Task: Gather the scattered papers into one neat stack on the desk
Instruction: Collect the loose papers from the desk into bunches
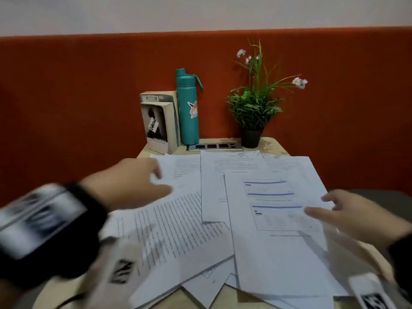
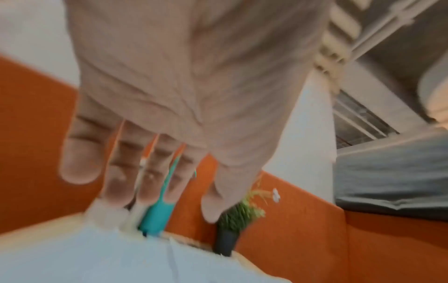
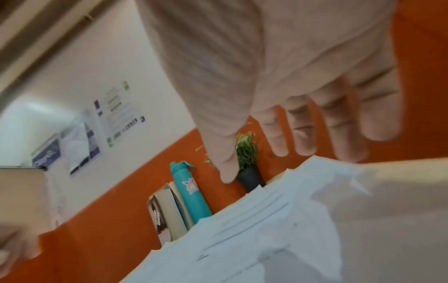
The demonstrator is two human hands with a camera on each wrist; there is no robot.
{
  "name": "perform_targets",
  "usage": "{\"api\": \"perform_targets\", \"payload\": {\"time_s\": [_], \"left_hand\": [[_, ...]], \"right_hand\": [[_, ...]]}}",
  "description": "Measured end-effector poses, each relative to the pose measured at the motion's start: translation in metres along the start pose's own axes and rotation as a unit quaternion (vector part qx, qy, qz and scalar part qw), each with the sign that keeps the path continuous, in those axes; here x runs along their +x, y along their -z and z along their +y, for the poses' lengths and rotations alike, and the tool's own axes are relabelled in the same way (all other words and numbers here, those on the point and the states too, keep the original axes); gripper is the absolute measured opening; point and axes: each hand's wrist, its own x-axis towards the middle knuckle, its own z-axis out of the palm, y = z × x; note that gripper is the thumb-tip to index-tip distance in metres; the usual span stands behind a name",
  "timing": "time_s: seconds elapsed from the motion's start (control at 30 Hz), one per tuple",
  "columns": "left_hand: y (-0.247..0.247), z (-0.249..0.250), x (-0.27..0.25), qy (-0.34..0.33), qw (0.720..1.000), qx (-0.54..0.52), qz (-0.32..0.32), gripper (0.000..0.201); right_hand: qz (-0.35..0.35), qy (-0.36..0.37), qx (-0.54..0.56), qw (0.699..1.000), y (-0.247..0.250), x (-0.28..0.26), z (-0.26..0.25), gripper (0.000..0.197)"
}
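Several printed white papers (image 1: pixel 223 219) lie scattered and overlapping across a small light wooden desk (image 1: pixel 274 146). A sheet with blue-lined boxes (image 1: pixel 274 204) lies on top at the right. My left hand (image 1: pixel 138 184) hovers over the far left sheets with fingers spread, holding nothing. My right hand (image 1: pixel 347 212) reaches in at the right edge of the papers, fingers straight and close above them. The left wrist view shows the left hand (image 2: pixel 155 172) with straight fingers above the papers (image 2: pixel 97 258). The right wrist view shows the right hand (image 3: pixel 303 124) spread above the papers (image 3: pixel 266 239).
At the back of the desk stand two books (image 1: pixel 159 123), a teal water bottle (image 1: pixel 188 108), a grey socket strip (image 1: pixel 215 146) and a potted plant (image 1: pixel 253 108). An orange padded wall (image 1: pixel 89 97) rises behind. Paper corners overhang the desk's near edge.
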Motion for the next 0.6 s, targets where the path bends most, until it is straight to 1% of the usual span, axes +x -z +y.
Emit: {"api": "perform_targets", "payload": {"time_s": [0.03, 0.07, 0.1, 0.13, 0.2, 0.27, 0.3, 0.37, 0.43, 0.47, 0.5, 0.53, 0.57, 0.6], "left_hand": [[-0.009, 0.018, 0.023, 0.002, 0.999, -0.050, -0.018, 0.042], [-0.016, 0.034, 0.033, 0.007, 0.997, -0.076, -0.031, 0.050], [-0.026, 0.050, 0.052, 0.005, 0.992, -0.113, -0.050, 0.058], [-0.034, 0.064, 0.061, 0.022, 0.986, -0.145, -0.073, 0.065], [-0.052, 0.081, 0.088, 0.053, 0.972, -0.208, -0.095, 0.072], [-0.066, 0.092, 0.109, 0.067, 0.964, -0.233, -0.104, 0.079], [-0.071, 0.093, 0.113, 0.082, 0.959, -0.253, -0.093, 0.087], [-0.076, 0.099, 0.121, 0.117, 0.936, -0.317, -0.101, 0.105], [-0.079, 0.104, 0.124, 0.121, 0.919, -0.363, -0.095, 0.110], [-0.080, 0.105, 0.124, 0.113, 0.912, -0.383, -0.092, 0.108], [-0.084, 0.105, 0.125, 0.103, 0.908, -0.396, -0.090, 0.104], [-0.085, 0.104, 0.125, 0.083, 0.906, -0.406, -0.083, 0.099], [-0.089, 0.102, 0.128, 0.070, 0.903, -0.417, -0.080, 0.091], [-0.093, 0.098, 0.131, 0.055, 0.896, -0.433, -0.082, 0.080]], "right_hand": [[-0.041, -0.022, -0.005, 0.999, -0.008, 0.015, -0.003, 0.074], [-0.073, -0.050, -0.019, 0.996, -0.012, 0.021, -0.008, 0.077], [-0.093, -0.058, -0.033, 0.993, -0.017, 0.033, -0.010, 0.078], [-0.110, -0.074, -0.048, 0.990, -0.020, 0.036, -0.014, 0.080], [-0.106, -0.104, -0.065, 0.987, -0.027, 0.051, -0.012, 0.087], [-0.093, -0.124, -0.073, 0.985, -0.031, 0.061, -0.007, 0.092], [-0.086, -0.129, -0.071, 0.985, -0.031, 0.059, -0.007, 0.093], [-0.091, -0.137, -0.057, 0.985, -0.034, 0.067, -0.004, 0.094], [-0.102, -0.140, -0.039, 0.984, -0.034, 0.070, -0.003, 0.092], [-0.106, -0.137, -0.031, 0.984, -0.033, 0.072, -0.004, 0.088], [-0.103, -0.130, -0.027, 0.986, -0.034, 0.075, -0.003, 0.079], [-0.098, -0.118, -0.020, 0.988, -0.032, 0.076, -0.005, 0.063], [-0.088, -0.104, -0.011, 0.991, -0.031, 0.078, -0.006, 0.043], [-0.081, -0.093, -0.004, 0.992, -0.028, 0.077, -0.009, 0.027]]}}
